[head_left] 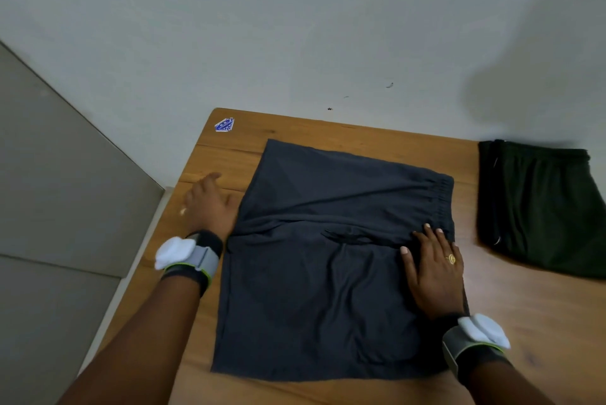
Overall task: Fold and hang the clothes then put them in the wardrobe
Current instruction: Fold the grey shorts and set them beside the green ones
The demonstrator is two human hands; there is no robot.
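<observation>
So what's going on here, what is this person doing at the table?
A person is working on a pair of dark grey shorts spread flat on a wooden table. The right hand presses flat on the shorts near the waistband. The left hand, open and blurred, is just off the shorts' left edge, over the table. A dark green garment lies apart at the table's right side. No hanger or wardrobe is in view.

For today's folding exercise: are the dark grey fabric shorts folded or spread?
Spread flat: the dark grey fabric shorts show both legs side by side, unfolded.
</observation>
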